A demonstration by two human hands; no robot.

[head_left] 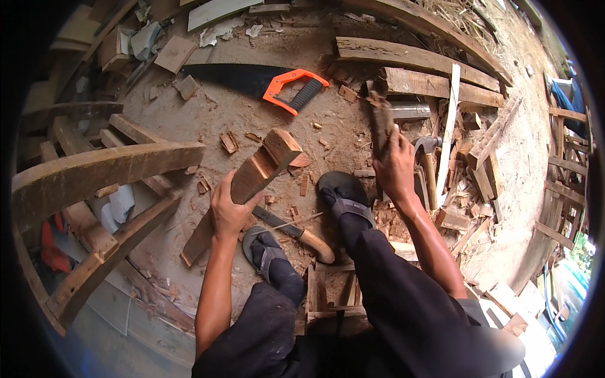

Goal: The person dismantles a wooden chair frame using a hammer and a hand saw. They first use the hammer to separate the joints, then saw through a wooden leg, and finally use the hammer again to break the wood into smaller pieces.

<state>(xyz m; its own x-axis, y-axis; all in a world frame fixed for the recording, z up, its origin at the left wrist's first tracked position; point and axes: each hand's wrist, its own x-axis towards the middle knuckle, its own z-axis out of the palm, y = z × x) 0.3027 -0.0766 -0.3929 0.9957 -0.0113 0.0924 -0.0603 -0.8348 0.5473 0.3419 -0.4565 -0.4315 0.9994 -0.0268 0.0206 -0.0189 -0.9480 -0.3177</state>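
My left hand (230,206) is closed around a notched wooden block (255,169), which is tilted up with its cut end facing away from me. Held in my right hand (396,164) is a rough, dark brown piece of wood (380,123), slightly smeared, its far end near a grey metal cylinder (411,111). The two pieces are apart. Beyond them on the dirt lies a handsaw (293,91) with an orange and black handle. Between my feet is a dark-bladed tool with a wooden handle (315,244). A hammer (430,167) rests just right of my right hand.
A curved wooden frame (113,167) stands at the left. Long beams (416,58) lie at the far right, with a pale strip (449,132) and offcuts (454,219) nearer. Wood chips litter the ground around my sandals (343,192). Below me is a small wooden frame (334,312).
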